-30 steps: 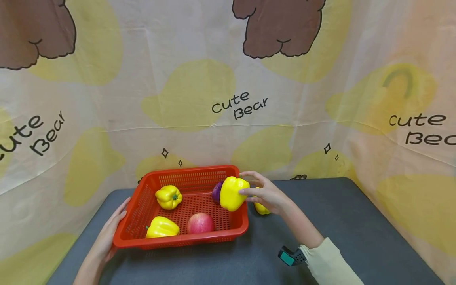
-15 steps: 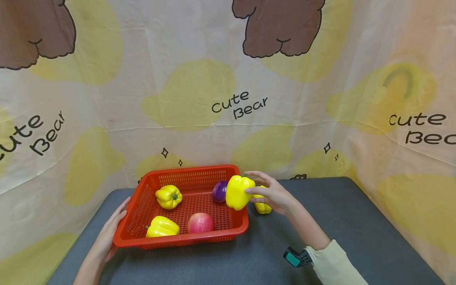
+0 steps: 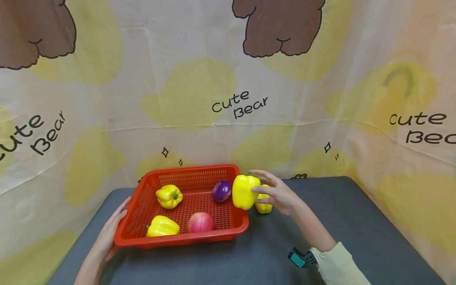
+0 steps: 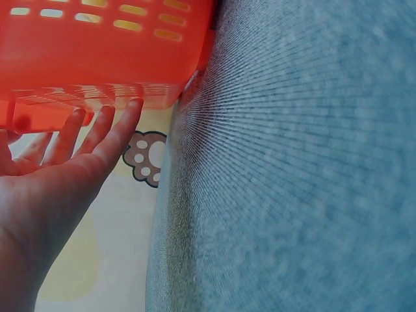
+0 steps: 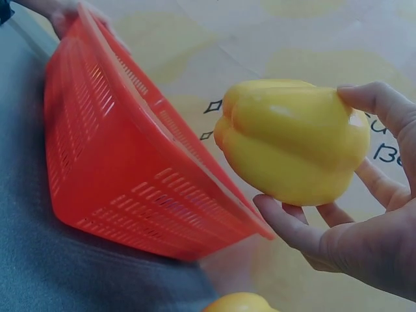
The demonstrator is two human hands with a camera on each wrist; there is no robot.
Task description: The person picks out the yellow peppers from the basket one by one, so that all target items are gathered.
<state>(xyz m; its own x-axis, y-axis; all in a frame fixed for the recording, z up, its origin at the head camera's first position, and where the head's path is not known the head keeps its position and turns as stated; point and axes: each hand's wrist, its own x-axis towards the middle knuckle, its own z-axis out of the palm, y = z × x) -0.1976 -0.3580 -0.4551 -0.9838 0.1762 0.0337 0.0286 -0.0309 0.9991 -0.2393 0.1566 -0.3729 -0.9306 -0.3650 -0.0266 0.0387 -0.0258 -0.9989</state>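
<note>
Above the right rim of a red basket (image 3: 178,239), yellow pepper (image 3: 246,192) held in the grip of the right hand (image 3: 279,196), left hand (image 3: 106,233) with fingers stretched along the basket's left side — purple vegetable (image 3: 221,191), apple (image 3: 201,222), two peppers (image 3: 169,196) inside, another pepper (image 3: 264,208) on the desk (image 3: 199,265).

In the head view I have my left hand (image 3: 107,236) at eight o'clock, its fingers stretched toward one o'clock, while my right hand (image 3: 280,196), between four and five, grips with bent fingers toward ten.
</note>
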